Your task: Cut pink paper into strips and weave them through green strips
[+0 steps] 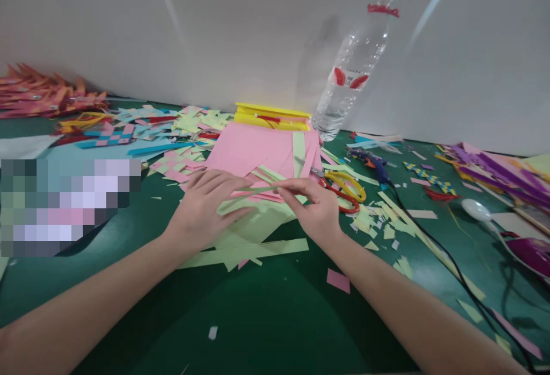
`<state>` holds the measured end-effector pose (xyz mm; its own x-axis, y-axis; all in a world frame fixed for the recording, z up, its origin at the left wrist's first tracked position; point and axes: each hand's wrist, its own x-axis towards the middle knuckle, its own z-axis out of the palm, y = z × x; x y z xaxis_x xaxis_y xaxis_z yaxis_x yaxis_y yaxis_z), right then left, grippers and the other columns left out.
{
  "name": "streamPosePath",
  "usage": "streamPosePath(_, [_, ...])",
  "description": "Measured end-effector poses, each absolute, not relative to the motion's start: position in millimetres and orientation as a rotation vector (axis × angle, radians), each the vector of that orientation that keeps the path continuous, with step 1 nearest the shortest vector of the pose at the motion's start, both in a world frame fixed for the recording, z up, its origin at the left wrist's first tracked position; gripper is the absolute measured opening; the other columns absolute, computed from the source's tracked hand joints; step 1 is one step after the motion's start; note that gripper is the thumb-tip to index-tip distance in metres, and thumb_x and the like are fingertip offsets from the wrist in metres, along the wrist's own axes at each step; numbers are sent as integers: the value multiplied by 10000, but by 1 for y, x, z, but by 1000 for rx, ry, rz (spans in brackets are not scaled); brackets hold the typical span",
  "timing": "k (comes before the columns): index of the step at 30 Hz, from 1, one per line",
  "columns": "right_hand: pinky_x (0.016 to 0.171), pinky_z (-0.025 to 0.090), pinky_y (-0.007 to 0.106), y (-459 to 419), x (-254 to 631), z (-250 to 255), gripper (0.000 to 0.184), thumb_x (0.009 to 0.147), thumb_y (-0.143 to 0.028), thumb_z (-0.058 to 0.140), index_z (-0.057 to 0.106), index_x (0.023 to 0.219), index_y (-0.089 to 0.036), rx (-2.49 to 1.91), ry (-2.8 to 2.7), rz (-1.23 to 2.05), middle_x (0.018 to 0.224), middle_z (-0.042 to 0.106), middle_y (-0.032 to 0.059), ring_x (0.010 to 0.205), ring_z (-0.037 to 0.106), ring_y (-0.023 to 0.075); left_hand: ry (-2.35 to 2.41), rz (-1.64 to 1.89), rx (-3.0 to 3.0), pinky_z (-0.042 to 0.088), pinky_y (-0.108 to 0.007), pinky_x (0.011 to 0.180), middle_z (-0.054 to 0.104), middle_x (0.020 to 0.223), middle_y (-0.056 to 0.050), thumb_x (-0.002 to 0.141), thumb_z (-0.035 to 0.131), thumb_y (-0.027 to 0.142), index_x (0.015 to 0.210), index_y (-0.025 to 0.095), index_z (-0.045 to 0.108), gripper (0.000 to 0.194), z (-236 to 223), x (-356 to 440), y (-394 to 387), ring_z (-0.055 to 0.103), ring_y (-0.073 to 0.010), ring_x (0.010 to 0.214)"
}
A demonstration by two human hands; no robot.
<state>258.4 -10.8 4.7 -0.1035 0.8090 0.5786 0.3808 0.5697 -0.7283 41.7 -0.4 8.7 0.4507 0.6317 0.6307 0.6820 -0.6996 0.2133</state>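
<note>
My right hand (318,209) pinches a thin pale green paper strip (262,188) between thumb and fingertips. Its free end runs left toward my left hand (206,203), which is open, with fingers stretched out flat and the thumb apart from them. Under both hands lie pale green paper sheets (253,223) and a loose pale green strip (275,247). Just beyond them is a stack of pink paper (249,148) with more narrow strips on top. Scissors with red and yellow handles (348,187) rest close to my right hand's far side.
A plastic bottle (352,71) leans against the wall. At right are a glue gun (370,160) with a black cord (433,237), a white spoon-like thing (476,210) and scattered paper scraps (365,220). Woven pieces (178,163) and orange folded paper (47,91) lie left.
</note>
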Motion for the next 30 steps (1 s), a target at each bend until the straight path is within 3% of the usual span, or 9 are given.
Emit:
streamPosePath(4, [746,597,325,-5,259,1,95,832,-291,626,661,888,-222,-974,-1509,668,847,723,27,789,712,174,-1370,-1169,-2626,433,-382,866,736,813,-11,871,556,439,843,257,691,228,8,41,3,651,-225,786])
streamPosePath(8, [742,590,321,-4,259,-1,106,827,-298,625,636,878,-206,-986,-1524,734,830,710,37,783,709,172,-1543,-1344,-2580,470,-357,765,739,766,12,832,576,486,791,278,707,250,13,40,1,632,-219,717])
streamPosePath(13, [802,555,352,-1,262,3,142,899,-296,522,602,984,-215,-1034,-1652,543,959,713,58,883,691,180,-1787,-1424,-2576,476,-275,620,715,713,13,822,585,407,762,256,697,198,20,38,-2,636,-189,686])
streamPosePath(17, [1033,388,484,5,265,0,169,912,-305,509,641,988,-232,-1079,-2081,181,1172,672,67,1156,568,234,-1926,-1603,-2542,481,-241,564,678,657,3,837,557,340,746,211,664,191,24,38,1,623,-141,586])
streamPosePath(21, [1145,171,559,4,264,-4,290,941,-403,455,632,1120,-258,-1162,-2405,44,1412,507,31,1347,383,265,-1949,-1769,-2503,495,-243,565,681,704,-14,834,554,312,774,186,648,168,25,38,3,608,-119,548])
streamPosePath(25, [1153,128,584,2,262,-5,409,961,-449,369,566,1252,-241,-1259,-2527,87,1505,376,23,1407,279,277,-1946,-1801,-2506,488,-237,540,671,688,-15,826,569,310,780,181,652,160,24,39,2,596,-116,537])
streamPosePath(30, [1160,129,557,3,262,-5,478,965,-471,333,490,1333,-209,-1259,-2489,125,1447,464,57,1391,312,256,-1965,-1837,-2468,483,-232,546,642,636,7,830,557,282,809,182,654,141,25,42,2,581,-113,527])
